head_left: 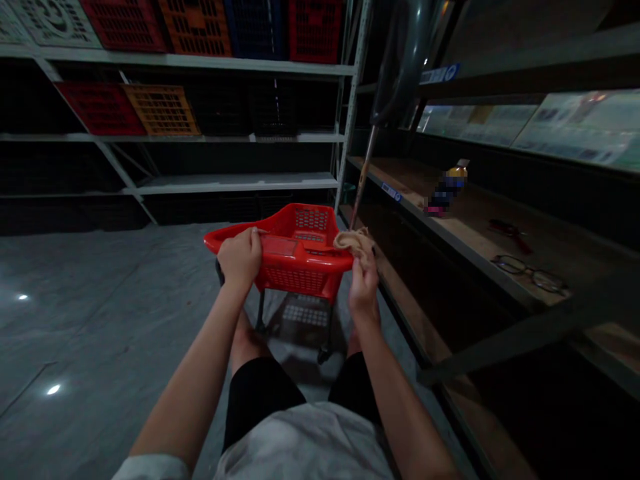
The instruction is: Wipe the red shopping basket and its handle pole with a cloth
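Observation:
A small red plastic shopping cart [300, 281] stands on the floor in front of my legs, its perforated basket showing no contents. My left hand [241, 257] is closed around the left part of the cart's handle rim. At the right end of that rim, my right hand [364, 283] is closed on a crumpled beige cloth [354, 241]. The cloth touches the cart's right corner. Some of my right fingers are hidden behind the cloth and rim.
On the right, a wooden shelf [480, 237] holds glasses [531, 273], a dark red item [509, 233] and a blurred-out object [447, 190]. A pole [364, 173] leans near the corner. Ahead, metal shelving [240, 183] carries crates, including an orange crate [163, 110]. Grey concrete floor [125, 300] extends left.

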Demonstrator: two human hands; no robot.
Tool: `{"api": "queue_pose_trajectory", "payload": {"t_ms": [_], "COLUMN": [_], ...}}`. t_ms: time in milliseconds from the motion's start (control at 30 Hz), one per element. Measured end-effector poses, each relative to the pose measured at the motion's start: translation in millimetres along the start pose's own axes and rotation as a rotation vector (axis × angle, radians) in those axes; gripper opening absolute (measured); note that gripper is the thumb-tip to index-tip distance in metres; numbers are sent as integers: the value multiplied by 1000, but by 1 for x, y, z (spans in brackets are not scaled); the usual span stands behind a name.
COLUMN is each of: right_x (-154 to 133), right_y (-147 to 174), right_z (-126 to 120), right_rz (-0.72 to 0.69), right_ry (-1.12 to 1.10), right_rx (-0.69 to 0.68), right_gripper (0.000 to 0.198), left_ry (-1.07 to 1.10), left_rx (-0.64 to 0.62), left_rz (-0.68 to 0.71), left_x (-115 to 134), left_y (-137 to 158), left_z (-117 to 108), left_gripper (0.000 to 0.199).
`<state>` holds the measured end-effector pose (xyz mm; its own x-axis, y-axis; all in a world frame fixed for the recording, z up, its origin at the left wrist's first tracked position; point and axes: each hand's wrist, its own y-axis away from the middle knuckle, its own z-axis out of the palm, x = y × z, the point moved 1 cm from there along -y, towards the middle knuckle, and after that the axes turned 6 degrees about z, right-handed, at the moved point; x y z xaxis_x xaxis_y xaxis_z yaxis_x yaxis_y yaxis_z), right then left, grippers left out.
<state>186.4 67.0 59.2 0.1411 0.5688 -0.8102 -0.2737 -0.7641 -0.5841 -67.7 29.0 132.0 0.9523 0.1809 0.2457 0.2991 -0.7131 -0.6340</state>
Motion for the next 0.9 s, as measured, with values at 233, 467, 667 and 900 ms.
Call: {"api": "queue_pose_trajectory", "payload": {"t_ms": [233, 467, 667, 900], "right_x": [-79, -94, -39, 8], "right_y": [51, 39, 29, -84], "right_z": [49, 51, -34, -42], "right_rz": [-423, -566, -623, -22], "right_ry": [537, 561, 443, 124], "right_rx": [-187, -293, -156, -135], "right_gripper": [41, 39, 40, 33], "left_ry": [-85, -138, -163, -186], "left_rx": [51, -257, 2, 26], "left_rz": [39, 329, 361, 378], "left_x": [38, 37, 36, 47], "left_y": [30, 41, 58, 50], "left_z": [-11, -43, -36, -19], "left_gripper": [52, 50, 50, 45]}}
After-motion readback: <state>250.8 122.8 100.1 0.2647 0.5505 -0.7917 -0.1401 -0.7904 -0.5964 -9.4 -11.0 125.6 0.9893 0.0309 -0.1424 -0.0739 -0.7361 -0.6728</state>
